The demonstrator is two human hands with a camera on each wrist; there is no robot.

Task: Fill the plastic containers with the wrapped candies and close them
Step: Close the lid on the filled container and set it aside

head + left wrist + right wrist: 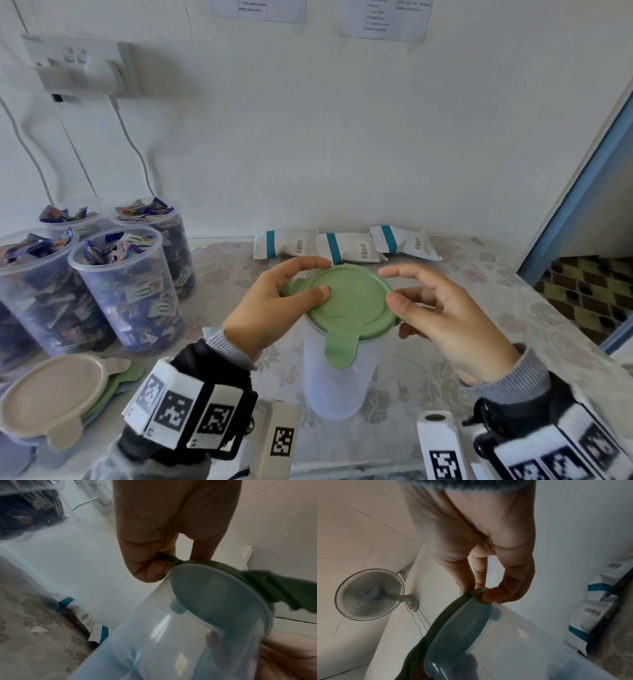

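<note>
Green lid (349, 301) sits on clear container (337, 380) mid-desk (513, 329). Left hand (274, 305) pinches lid's left edge, right hand (442, 315) pinches right edge. Four candy-filled containers (130, 291) stand far left, uncovered.

White wall (342, 137) straight ahead, two printed sheets (382, 19) taped up high, a socket block (82, 68) at left trailing white cables (133, 147); floral cloth covers the table (496, 291), blue door frame (579, 192) at right, a wall fan (368, 595) mounted up near the ceiling
</note>
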